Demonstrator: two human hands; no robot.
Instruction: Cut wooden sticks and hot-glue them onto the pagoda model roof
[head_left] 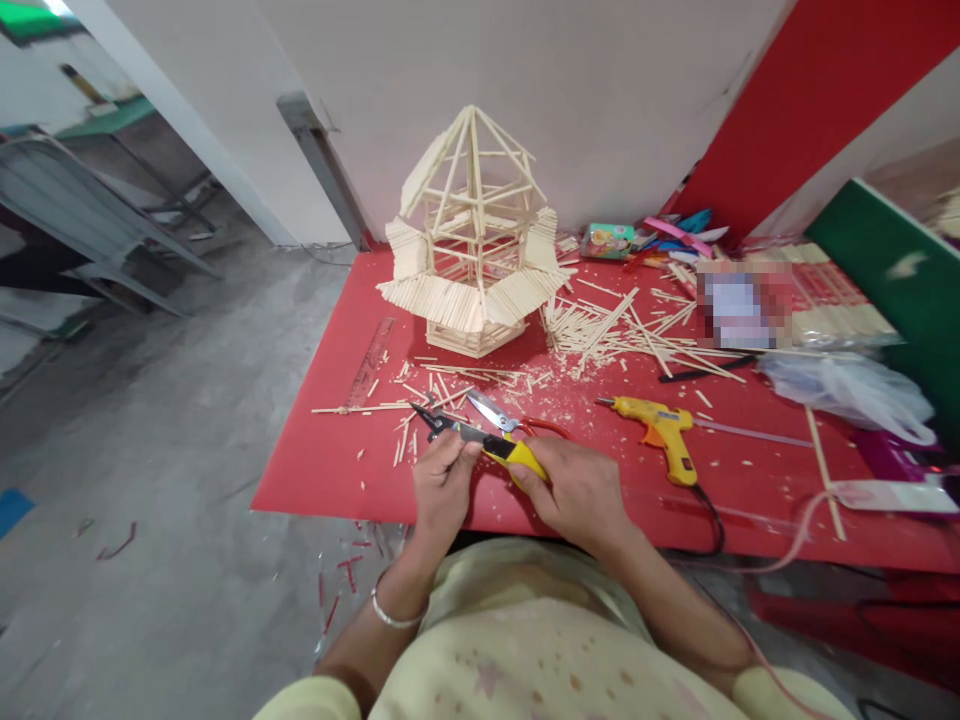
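Observation:
My right hand (577,490) is wrapped around the yellow handle of a utility knife (525,456), whose blade points left toward my other hand. My left hand (441,488) is closed in a pinch beside the blade; whatever lies between its fingertips is too small to make out. Just beyond both hands lie scissors (491,410) with red handles and a dark-tipped tool (429,418), partly hidden. Farther back stands a tiered tower model (472,300) of thin wooden sticks, with slatted roof panels around its lower tier and an open frame on top.
A yellow glue gun (660,430) lies right of my hands, its cord running off the front edge. Loose wooden sticks (600,335) and offcuts cover the red tabletop (315,460). A clear ruler (369,362) is at left; a plastic bag (851,390) and stick packs (840,300) are at right.

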